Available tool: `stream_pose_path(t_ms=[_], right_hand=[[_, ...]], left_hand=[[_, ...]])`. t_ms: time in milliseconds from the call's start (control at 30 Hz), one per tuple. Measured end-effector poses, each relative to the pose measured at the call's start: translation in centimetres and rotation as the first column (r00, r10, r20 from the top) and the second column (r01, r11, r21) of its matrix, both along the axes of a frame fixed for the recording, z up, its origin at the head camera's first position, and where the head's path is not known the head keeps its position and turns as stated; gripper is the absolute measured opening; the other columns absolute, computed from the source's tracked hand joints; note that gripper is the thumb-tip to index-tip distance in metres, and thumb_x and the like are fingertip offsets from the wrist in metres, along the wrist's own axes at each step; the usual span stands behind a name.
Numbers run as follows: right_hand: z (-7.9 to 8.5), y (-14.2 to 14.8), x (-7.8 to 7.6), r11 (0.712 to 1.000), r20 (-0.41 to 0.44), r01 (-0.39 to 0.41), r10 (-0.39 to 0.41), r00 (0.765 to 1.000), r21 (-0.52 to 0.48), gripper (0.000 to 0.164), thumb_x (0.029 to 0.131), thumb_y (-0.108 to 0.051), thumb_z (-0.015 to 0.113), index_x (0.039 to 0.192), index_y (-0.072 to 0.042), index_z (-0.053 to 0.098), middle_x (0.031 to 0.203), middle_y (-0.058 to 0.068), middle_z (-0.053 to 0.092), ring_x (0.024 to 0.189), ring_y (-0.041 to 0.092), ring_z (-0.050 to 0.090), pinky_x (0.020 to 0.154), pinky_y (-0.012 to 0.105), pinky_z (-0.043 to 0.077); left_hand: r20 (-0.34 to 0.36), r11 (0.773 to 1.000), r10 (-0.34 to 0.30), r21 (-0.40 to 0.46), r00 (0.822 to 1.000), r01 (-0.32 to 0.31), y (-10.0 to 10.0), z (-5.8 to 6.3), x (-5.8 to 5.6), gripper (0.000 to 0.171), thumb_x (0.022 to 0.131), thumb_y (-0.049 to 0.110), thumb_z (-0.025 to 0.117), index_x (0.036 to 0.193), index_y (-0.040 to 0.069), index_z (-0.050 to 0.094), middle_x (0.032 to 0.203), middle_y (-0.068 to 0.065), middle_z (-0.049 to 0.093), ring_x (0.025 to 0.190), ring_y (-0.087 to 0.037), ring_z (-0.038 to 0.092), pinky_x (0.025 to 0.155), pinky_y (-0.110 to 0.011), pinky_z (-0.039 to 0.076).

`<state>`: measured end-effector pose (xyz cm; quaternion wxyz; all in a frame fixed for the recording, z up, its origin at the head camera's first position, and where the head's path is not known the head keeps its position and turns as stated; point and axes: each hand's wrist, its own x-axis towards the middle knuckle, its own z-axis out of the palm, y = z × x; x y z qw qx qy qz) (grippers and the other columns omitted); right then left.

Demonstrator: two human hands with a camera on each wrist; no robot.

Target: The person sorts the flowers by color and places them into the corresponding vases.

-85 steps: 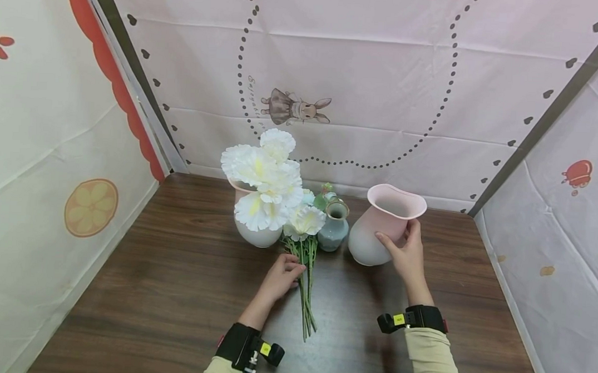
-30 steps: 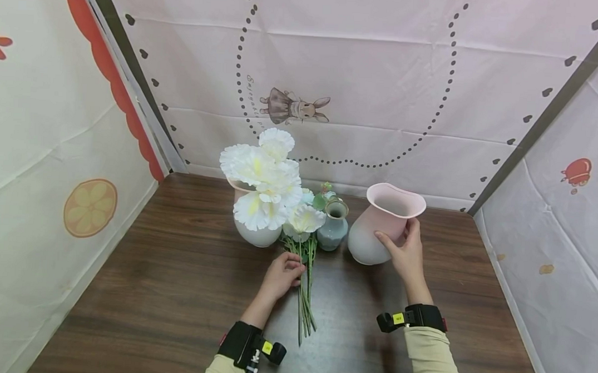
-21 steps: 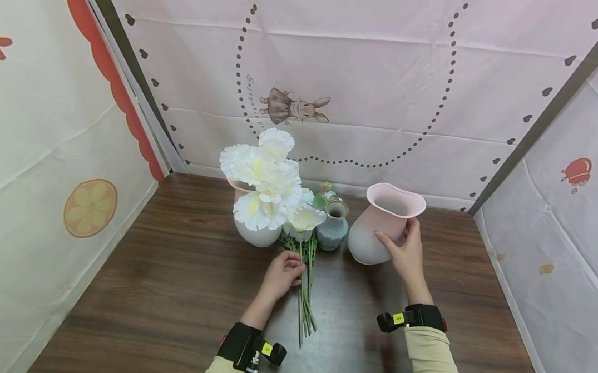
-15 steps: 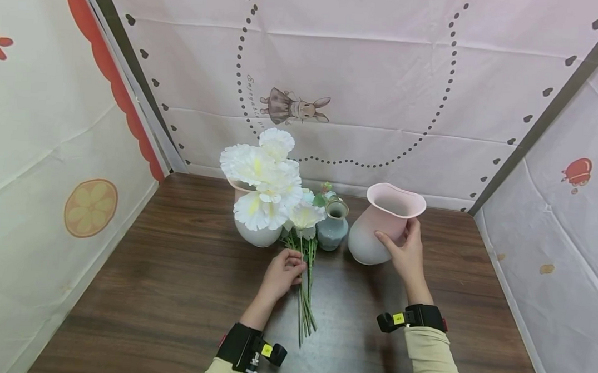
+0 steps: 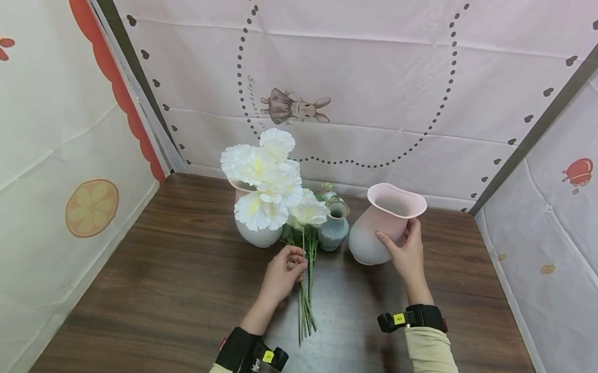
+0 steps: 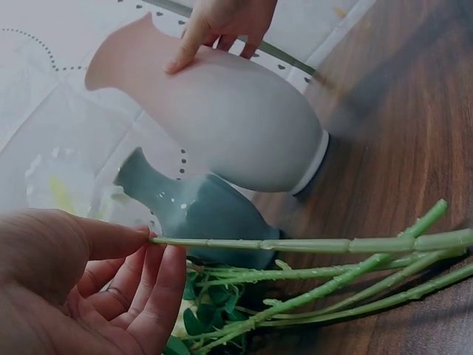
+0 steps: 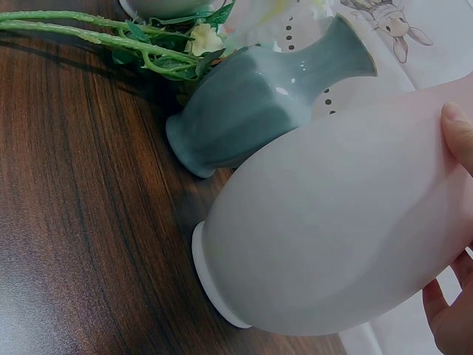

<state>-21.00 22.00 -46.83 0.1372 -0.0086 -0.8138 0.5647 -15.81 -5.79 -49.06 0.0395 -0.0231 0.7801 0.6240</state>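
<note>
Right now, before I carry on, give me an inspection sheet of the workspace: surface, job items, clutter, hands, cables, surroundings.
Surface: brown wood-grain table, glare near the middle.
Job items: white flower on a pinched stem; more green stems beside it; held vase, pink above, pale below.
Clutter: blue-grey vase between flower and held vase; left vase overlapped by large white blooms, whether inserted is unclear.
Hands: left hand pinches the stem; right hand grips the held vase, thumb on its near side.
Cables: nothing seen.
Surroundings: printed cloth at the back and both sides.
</note>
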Motion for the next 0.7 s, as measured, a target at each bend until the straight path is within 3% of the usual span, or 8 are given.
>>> stream_pose_path(t_ms=[400, 700], right_hand=[[-0.1, 0.1, -0.1, 1.000, 0.006, -0.010, 0.010, 1.000, -0.027, 0.081, 0.088, -0.016, 0.077, 0.151, -0.006, 0.026, 0.155, 0.016, 0.036, 0.145, 0.034, 0.034, 0.122, 0.057, 0.026], [0.0, -0.1, 0.1, 1.000, -0.005, -0.006, 0.006, 1.000, -0.004, 0.079, 0.089, -0.017, 0.076, 0.150, -0.006, 0.027, 0.153, 0.015, 0.037, 0.145, 0.033, 0.035, 0.122, 0.057, 0.027]], left_hand=[[-0.161, 0.996, 0.052, -0.067, 0.986, -0.064, 0.1, 1.5, 0.6, 0.021, 0.093, 0.002, 0.066, 0.114, 0.003, 0.062, 0.100, -0.015, 0.069, 0.087, -0.031, 0.070, 0.063, -0.024, 0.058], [-0.225, 0.994, 0.064, -0.070, 0.972, -0.081, 0.2, 3.1, 1.2, 0.021, 0.091, 0.001, 0.068, 0.111, 0.006, 0.063, 0.101, -0.011, 0.069, 0.086, -0.020, 0.068, 0.065, -0.020, 0.058]])
